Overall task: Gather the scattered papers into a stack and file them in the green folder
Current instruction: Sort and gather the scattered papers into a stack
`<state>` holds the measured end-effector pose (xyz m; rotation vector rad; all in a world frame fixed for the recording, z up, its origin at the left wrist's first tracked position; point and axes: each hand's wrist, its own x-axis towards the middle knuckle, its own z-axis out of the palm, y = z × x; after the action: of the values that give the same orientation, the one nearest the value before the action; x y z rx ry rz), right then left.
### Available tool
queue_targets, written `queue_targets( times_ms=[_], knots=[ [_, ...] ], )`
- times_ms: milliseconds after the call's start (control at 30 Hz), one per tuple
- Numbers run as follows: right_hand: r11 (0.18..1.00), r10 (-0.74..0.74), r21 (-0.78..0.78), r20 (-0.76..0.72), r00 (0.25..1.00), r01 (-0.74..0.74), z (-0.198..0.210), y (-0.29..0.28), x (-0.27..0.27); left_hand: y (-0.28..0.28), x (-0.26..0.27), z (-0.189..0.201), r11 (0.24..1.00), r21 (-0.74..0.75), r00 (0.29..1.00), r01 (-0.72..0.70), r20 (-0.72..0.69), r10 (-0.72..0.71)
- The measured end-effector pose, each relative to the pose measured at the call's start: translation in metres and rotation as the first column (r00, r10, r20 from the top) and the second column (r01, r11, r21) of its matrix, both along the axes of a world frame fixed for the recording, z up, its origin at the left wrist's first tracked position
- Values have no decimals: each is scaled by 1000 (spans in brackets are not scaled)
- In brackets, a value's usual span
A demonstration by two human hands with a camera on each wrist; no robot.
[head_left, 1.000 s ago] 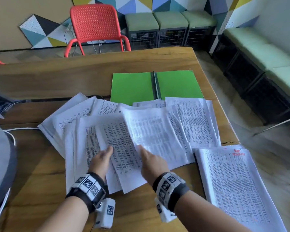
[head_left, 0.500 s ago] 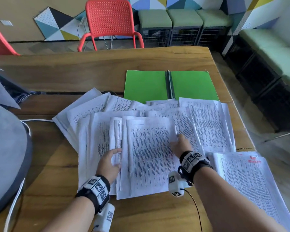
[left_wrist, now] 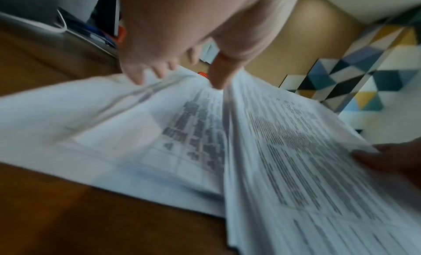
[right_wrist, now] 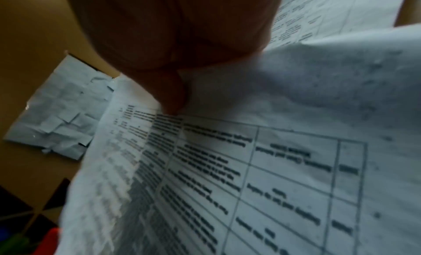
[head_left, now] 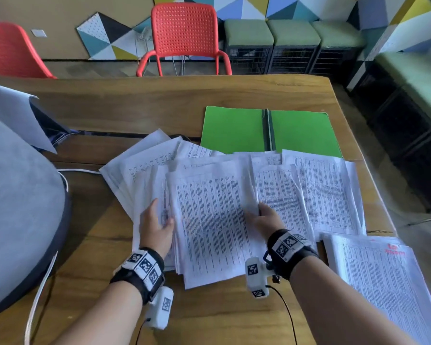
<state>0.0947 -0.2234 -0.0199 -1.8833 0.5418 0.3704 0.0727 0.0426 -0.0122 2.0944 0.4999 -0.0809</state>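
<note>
Printed white papers lie fanned across the wooden table. A thicker central stack sits between my hands. My left hand lies flat against the stack's left edge, fingers straight and thumb on top; in the left wrist view its fingers spread over the sheets. My right hand pinches the stack's right edge, and its thumb presses on a sheet while the other fingers are hidden below. The green folder lies open and flat behind the papers.
A separate paper pile with red writing lies at the table's front right corner. A large grey rounded object and a white cable fill the left. Red chairs stand beyond the far edge, and the table's right edge is close.
My right hand reached out to the sheets on the right, then came back to the central stack's right edge. The stack looks squarer. My left hand stayed at its left edge.
</note>
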Motion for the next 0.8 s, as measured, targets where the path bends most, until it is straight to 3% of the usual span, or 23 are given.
queue_targets(
  times_ms=[67,167,267,433,567,667,800],
  knots=[
    [990,2,-138,-14,1000,-4,-8,3,-2,12,0,-9,965,248,989,-83,-101,111],
    [978,10,-207,-52,999,-21,-23,5,-12,22,-4,-14,950,280,954,-140,-218,205],
    [981,-7,-193,-41,999,-1,-26,6,-18,24,-7,-18,956,246,966,-161,-161,204],
    [990,-24,-136,12,1000,25,-26,2,-17,25,-17,-5,957,287,999,-38,-3,40],
    [994,-106,-10,-1,994,106,-20,-9,-14,46,-18,25,945,303,992,-125,37,119],
    [970,-157,179,-58,986,165,-16,-11,-14,73,-14,33,961,203,982,-186,14,187],
    [902,-152,398,-64,986,165,-5,9,-14,76,-15,27,986,117,990,-121,-64,129]
  ],
)
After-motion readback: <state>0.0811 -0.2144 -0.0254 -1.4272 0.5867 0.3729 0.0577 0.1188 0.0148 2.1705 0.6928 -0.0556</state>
